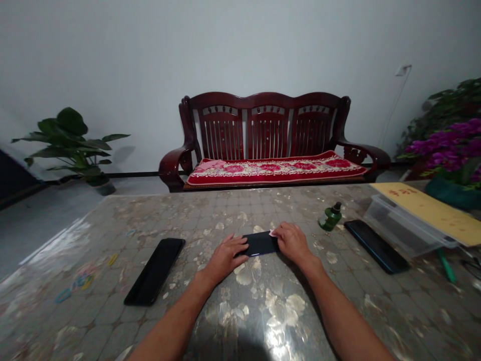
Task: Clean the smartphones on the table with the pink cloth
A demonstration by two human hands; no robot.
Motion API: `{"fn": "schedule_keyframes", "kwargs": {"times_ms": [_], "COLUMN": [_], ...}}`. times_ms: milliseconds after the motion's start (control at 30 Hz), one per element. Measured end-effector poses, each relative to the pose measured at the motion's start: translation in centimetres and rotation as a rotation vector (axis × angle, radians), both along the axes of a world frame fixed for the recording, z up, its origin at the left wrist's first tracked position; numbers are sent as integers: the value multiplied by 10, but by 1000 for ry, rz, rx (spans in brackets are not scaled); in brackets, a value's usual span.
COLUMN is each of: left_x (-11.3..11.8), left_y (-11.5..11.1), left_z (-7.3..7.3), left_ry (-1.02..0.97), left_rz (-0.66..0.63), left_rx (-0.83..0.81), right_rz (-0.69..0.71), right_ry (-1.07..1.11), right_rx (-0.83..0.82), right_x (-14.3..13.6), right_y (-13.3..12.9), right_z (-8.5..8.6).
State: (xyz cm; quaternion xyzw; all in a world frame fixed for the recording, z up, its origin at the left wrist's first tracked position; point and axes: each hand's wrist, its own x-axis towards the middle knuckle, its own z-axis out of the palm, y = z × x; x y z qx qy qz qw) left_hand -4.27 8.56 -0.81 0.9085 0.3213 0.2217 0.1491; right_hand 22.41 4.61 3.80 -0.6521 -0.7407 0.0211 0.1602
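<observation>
A dark phone (259, 244) lies flat and sideways on the table in front of me. My left hand (227, 253) grips its left end, fingers over the top and the thumb at the near edge. At the right end, my right hand (293, 241) is closed in a pinch on a small pale pink cloth (273, 233), pressed against the screen. Most of the cloth is hidden under the fingers. A small green bottle (330, 217) with a black top stands to the right of my right hand.
Two more dark phones lie flat, one at left (155, 272) and one at right (376, 246). Several coloured rubber bands (84, 277) are scattered at far left. A clear plastic box (404, 228) with a yellow envelope (428, 208) on it stands at right, near a green-handled tool (447, 265).
</observation>
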Motion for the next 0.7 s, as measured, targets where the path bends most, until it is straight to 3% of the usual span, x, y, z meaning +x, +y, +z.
{"fn": "schedule_keyframes", "kwargs": {"times_ms": [333, 533, 700], "left_x": [2, 2, 2], "left_y": [0, 0, -1], "left_z": [0, 2, 1], "left_ry": [5, 18, 1], "left_rz": [11, 10, 21], "left_rx": [0, 3, 15], "right_rz": [-26, -42, -45], "right_ry": [53, 77, 80], "right_rx": [-11, -125, -32], "right_x": [1, 0, -1], "right_y": [-1, -7, -6], "right_z": [-2, 5, 0]}}
